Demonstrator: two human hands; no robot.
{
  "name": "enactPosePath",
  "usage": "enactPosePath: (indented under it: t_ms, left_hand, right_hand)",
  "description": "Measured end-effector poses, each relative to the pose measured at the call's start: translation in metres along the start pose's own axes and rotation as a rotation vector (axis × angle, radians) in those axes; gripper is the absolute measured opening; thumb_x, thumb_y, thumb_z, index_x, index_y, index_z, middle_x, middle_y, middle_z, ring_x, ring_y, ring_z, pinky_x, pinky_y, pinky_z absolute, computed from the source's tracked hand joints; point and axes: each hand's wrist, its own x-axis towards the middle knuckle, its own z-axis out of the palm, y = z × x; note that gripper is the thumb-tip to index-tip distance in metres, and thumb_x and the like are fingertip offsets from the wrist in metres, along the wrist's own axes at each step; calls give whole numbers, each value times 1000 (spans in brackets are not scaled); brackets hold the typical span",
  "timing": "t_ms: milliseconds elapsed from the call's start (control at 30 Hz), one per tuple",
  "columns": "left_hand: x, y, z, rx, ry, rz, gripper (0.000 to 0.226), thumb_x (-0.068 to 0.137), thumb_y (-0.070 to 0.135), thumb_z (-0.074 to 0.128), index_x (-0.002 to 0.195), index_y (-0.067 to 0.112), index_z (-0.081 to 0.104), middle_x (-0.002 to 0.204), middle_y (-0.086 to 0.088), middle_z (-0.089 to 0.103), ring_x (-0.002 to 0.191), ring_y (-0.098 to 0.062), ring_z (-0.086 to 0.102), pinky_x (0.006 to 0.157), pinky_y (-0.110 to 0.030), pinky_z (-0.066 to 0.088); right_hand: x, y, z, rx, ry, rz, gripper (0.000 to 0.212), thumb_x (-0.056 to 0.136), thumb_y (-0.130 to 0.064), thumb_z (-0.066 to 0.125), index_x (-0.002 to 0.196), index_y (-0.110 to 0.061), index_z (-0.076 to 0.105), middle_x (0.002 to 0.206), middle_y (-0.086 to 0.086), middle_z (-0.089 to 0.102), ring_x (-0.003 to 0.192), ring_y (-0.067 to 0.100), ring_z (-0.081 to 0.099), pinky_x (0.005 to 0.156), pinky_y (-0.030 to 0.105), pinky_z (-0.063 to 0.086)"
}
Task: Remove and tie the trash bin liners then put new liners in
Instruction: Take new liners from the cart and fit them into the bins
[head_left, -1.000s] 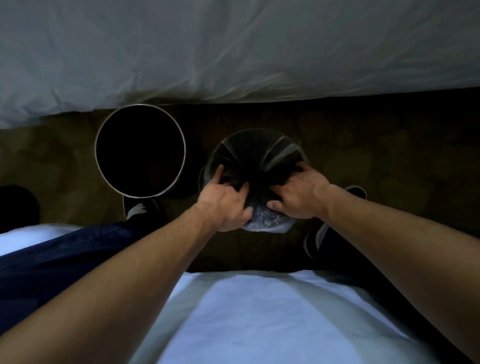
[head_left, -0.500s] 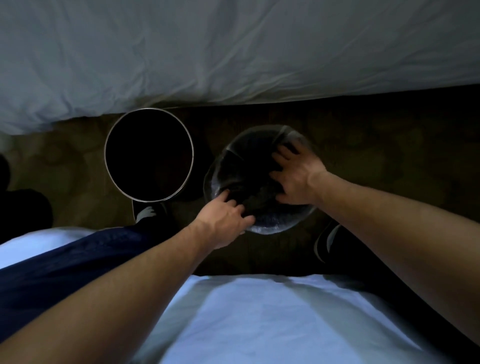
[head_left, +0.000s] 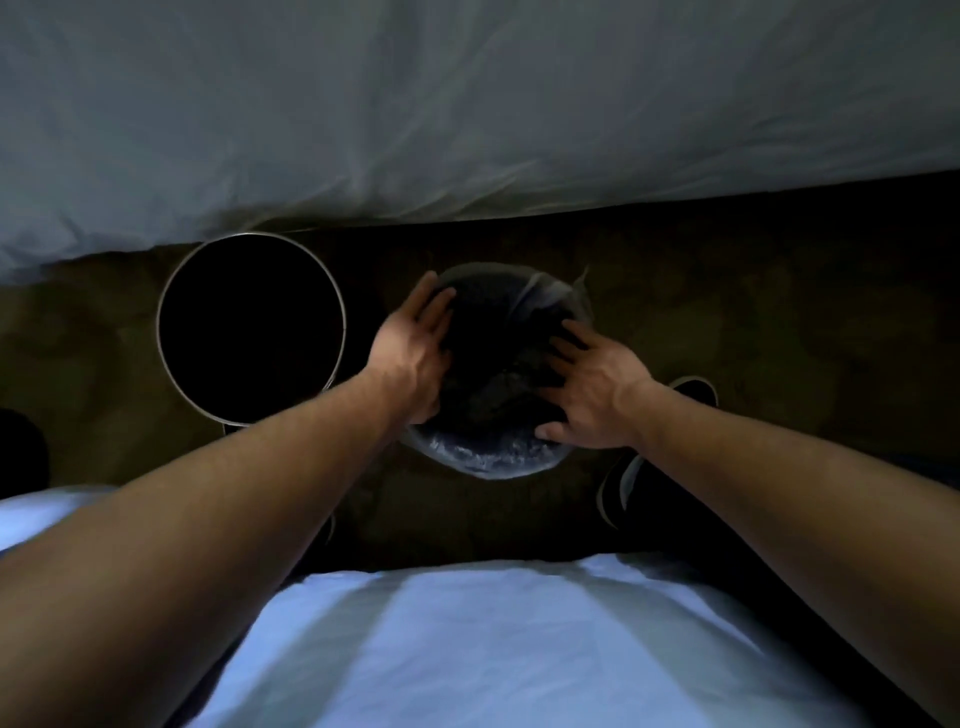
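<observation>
Dim light; view taken straight down over both forearms

- Two round bins are set side by side on a brown carpet (head_left: 779, 312), close to each other but not seen to touch
- The lined bin (head_left: 488, 267) is placed on the right, directly ahead of the person. A clear liner (head_left: 483, 460) is seen inside it and folded out over the rim, crinkled along the near edge, with a loose corner raised at the far right
- The unlined bin (head_left: 158, 322) is set to the left, a pale metal rim round a black interior; no contents can be made out
- Left hand (head_left: 415, 353): laid against the left side of the lined bin's rim, fingers straight and pointed away from the body. The grip is wide and nothing is held
- Right hand (head_left: 592, 395): spread over the right side of the opening, fingers reaching inward onto the liner, thumb laid at the near rim. The grip is wide, nothing pinched
- A white bedsheet (head_left: 467, 104) is hung over the far side, its edge just above both bins
- A dark shoe (head_left: 623, 483) with a pale sole is planted on the carpet below the right forearm
- White cloth (head_left: 519, 649) fills the near foreground; whether it is clothing or bedding cannot be told
</observation>
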Motion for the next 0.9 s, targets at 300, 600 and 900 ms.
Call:
enactPosePath:
  t_ms: [300, 600, 900]
  left_hand:
    - [-25, -7, 17, -198, 208, -69, 69, 94, 59, 34, 145, 15, 48, 165, -20, 15, 154, -37, -6, 121, -59, -7]
    - [-48, 65, 32, -678, 262, 63, 54, 102, 53, 24, 148, 30, 41, 142, 0, 55, 140, -26, 40, 122, -51, 15]
    - [-61, 39, 35, -665, 296, 118, 46, 100, 52, 24, 125, 34, 58, 122, 5, 63, 125, -19, 52, 117, -46, 27]
  right_hand:
    - [-11, 6, 0, 22, 289, -114, 57, 98, -60, 35, 109, -21, 75, 119, 5, 70, 130, 28, 51, 124, 53, 11]
    - [21, 3, 4, 241, 607, 242, 89, 84, -51, 66, 157, -14, 33, 169, 16, 11, 154, 36, 16, 124, 57, 11]
    - [24, 2, -13, 322, 581, 297, 77, 90, -43, 56, 156, -12, 33, 165, 20, 20, 151, 38, 23, 123, 56, 16]
